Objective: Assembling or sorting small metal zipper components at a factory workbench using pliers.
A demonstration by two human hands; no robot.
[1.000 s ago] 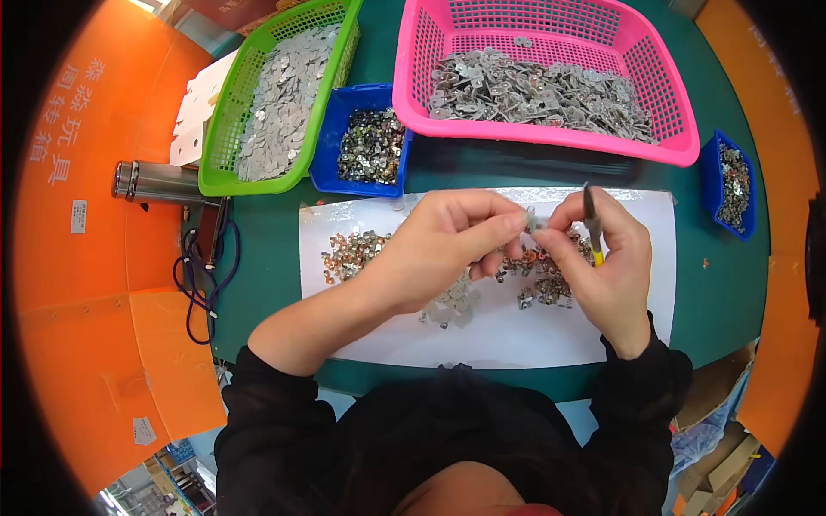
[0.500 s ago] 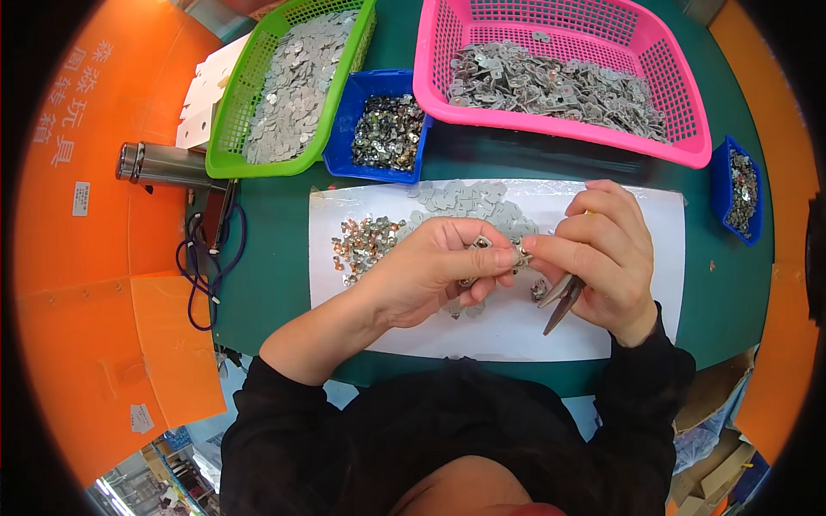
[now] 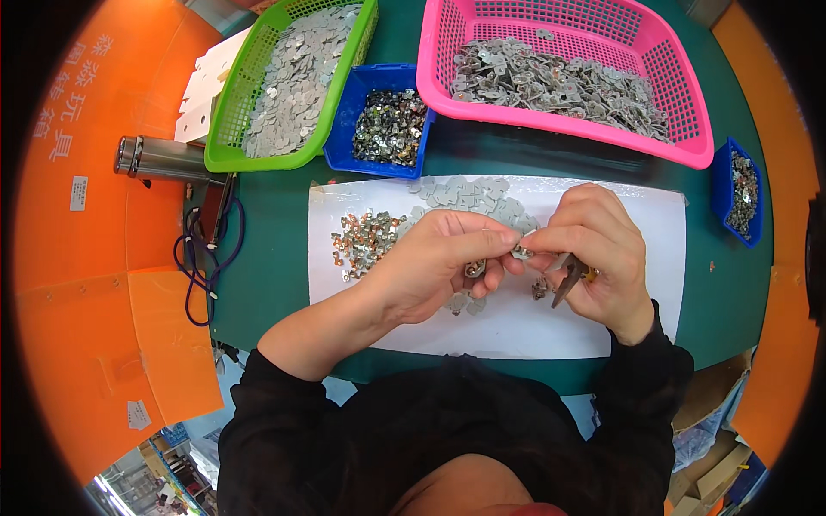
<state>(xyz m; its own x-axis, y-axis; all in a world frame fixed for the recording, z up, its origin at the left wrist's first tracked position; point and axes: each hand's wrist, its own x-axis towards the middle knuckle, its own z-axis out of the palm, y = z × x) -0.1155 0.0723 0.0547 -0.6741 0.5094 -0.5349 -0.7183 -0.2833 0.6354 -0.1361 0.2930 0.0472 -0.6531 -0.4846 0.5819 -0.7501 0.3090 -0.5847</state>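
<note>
Over the white sheet point(image 3: 413, 340), my two hands meet at the fingertips. My left hand point(image 3: 434, 258) is closed in a pinch at a small silvery metal piece point(image 3: 520, 253), and another small metal part point(image 3: 475, 268) shows between its curled fingers. My right hand point(image 3: 602, 258) touches the same piece with thumb and forefinger. Tucked in its palm is a pair of pliers point(image 3: 568, 279), jaws pointing out below the fingers; most of the handles are hidden. Just left of the jaws lies a little cluster of metal parts point(image 3: 540, 288).
Small copper and silver clips point(image 3: 366, 245) and flat grey plates point(image 3: 473, 198) lie on the sheet. Beyond stand a green basket point(image 3: 320, 142), a blue bin point(image 3: 374, 168) and a pink basket point(image 3: 568, 125). Another blue bin point(image 3: 731, 219) is far right; a steel flask point(image 3: 168, 161) lies left.
The plier jaws have swung up and slightly right, and my right hand's fingers have curled more. My left hand's fingers have shifted slightly around the metal piece.
</note>
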